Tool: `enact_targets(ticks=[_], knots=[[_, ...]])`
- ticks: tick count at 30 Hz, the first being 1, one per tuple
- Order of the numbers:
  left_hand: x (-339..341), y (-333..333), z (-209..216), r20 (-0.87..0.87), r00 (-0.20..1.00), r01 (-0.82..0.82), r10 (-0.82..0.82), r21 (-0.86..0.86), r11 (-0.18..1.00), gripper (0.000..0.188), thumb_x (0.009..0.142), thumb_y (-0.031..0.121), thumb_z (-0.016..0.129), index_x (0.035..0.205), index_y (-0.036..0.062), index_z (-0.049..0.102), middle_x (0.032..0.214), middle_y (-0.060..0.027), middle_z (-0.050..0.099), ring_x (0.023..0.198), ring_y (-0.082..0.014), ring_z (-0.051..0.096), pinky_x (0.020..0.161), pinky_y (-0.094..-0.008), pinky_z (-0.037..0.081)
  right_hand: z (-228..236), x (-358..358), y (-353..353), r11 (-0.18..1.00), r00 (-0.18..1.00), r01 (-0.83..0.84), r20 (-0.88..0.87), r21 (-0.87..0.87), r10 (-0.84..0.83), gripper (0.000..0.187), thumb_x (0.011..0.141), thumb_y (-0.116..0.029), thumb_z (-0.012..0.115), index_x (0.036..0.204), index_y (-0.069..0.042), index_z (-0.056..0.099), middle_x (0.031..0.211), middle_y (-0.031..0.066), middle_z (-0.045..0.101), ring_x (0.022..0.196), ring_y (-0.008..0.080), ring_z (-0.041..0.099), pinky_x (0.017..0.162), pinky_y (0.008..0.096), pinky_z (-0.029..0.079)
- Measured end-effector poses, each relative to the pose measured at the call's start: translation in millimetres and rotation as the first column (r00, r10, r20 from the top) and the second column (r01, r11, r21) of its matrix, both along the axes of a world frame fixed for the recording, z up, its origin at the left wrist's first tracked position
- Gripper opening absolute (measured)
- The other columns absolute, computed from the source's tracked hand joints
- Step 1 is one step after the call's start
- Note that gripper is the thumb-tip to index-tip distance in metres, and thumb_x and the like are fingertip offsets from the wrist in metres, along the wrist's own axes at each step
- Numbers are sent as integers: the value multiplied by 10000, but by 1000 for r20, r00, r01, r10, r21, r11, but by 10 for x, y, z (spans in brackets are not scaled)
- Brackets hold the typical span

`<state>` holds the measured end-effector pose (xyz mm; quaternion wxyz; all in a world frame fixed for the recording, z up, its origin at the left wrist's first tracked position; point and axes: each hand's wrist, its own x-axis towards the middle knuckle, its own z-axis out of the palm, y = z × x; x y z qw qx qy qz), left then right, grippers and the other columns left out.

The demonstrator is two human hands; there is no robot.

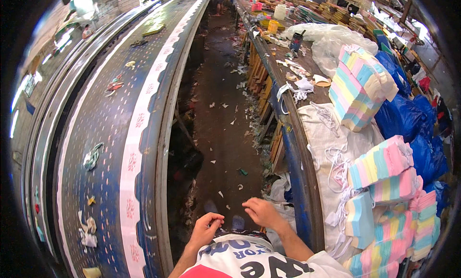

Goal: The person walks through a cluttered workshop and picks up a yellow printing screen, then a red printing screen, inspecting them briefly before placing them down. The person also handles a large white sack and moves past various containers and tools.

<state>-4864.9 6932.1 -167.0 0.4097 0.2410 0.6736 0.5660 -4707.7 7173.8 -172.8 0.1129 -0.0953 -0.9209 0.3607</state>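
Left fingers point(215, 216) curl, grip unclear; right fingers point(251, 204) loosely released. Pastel stacks point(382, 164) lie right of them.

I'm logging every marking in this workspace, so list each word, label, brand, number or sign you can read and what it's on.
White shirt: large black and blue lettering, legible in part; I won't copy its wording.
White strip along the left table: repeated red motifs, too small to tell whether they include letters.
Yellow container and dark can: any labels are too small or blurred to read.
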Motion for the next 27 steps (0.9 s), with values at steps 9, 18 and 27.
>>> enact_targets(ticks=[9, 18, 27], knots=[[-1946, 1507, 20, -270, 932, 270, -243, 67, 961, 203, 1082, 133, 600, 1142, -16, 725, 975, -107, 747, 889, -152, 699, 790, -312, 564, -205, -1695, 711, 989, 988, -113, 98, -95, 122, 293, 929, -119, 695, 1210, -36, 693, 1136, 160, 706, 1074, 367, 697, 911, 451, 562], [-3981, 2630, 242, -193, 981, 51, -14, 187, 981, 61, 988, 18, 673, 1047, 2, 675, 1008, -60, 682, 932, -136, 666, 861, -284, 550, 492, -3390, 2143, 950, 964, 209, -115, -234, -241, 315, 967, -89, 717, 1277, -42, 682, 1148, 153, 716, 1003, 297, 722, 892, 388, 571], [-4758, 4194, -107, -30, 961, 275, -276, 244, 930, 212, 976, 107, 742, 1155, 24, 661, 1209, -86, 591, 1087, -163, 621, 951, -316, 520, -218, -4217, 3431, 772, 948, 235, -36, -590, -316, 412, 965, -100, 767, 1352, -15, 655, 1206, 125, 702, 1055, 208, 701, 933, 339, 566]])
